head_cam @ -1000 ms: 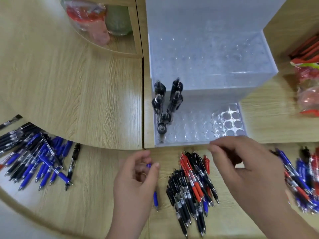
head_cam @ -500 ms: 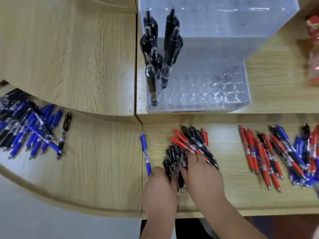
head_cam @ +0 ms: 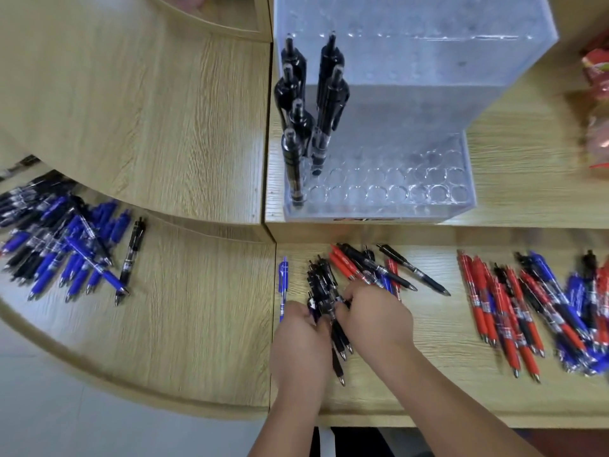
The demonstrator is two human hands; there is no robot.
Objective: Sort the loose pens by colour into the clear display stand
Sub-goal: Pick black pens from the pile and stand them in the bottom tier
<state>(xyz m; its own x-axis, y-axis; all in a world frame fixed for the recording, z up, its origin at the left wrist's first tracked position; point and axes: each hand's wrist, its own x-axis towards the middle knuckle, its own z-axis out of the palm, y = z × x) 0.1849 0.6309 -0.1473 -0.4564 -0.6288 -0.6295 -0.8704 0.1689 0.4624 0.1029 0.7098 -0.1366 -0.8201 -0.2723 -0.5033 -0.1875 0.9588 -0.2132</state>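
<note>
A clear display stand [head_cam: 428,179] sits on the raised wooden shelf, with several black pens [head_cam: 298,127] upright in its left holes. On the lower desk just below it, my left hand [head_cam: 301,338] and my right hand [head_cam: 375,316] close from both sides on a bundle of black pens [head_cam: 324,291]. Their tips stick out toward me between my hands. Red and black pens [head_cam: 365,265] lie loose just behind my right hand. A single blue pen [head_cam: 282,280] lies left of the bundle.
A heap of blue and black pens [head_cam: 62,242] lies at the far left on the curved desk. Red, blue and black pens [head_cam: 534,305] spread out at the right. Red packets [head_cam: 598,103] sit at the right edge. The desk's front edge [head_cam: 362,420] runs below my wrists.
My hands have drawn the black pens together into a tighter bundle and slid slightly toward me. One second ago my left hand held the blue pen that now lies on the desk.
</note>
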